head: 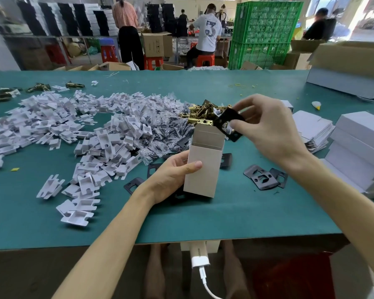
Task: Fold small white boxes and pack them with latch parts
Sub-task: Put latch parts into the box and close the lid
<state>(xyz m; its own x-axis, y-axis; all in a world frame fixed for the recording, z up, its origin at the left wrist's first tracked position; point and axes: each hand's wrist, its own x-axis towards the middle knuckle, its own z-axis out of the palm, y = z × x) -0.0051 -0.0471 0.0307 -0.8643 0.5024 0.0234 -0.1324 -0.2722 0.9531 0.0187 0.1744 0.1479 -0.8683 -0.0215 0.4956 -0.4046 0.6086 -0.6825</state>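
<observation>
While left hand (173, 178) grips a folded, open box (203, 171), right hand (270, 130) pinches a black plate (226, 121); unpacked parts (99, 130) wait at ten o'clock.

A large "3" is printed on a seated person's white T-shirt (206, 38).

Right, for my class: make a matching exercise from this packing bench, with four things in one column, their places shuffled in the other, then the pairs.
Things
1. small white box
2. black plate
3. white plastic inserts
4. green crates

Places
A. stacked beyond the table
B. pinched in the right hand
C. heaped on the table's left side
D. gripped in the left hand, open end up

Pairs: 1-D, 2-B, 3-C, 4-A
</observation>
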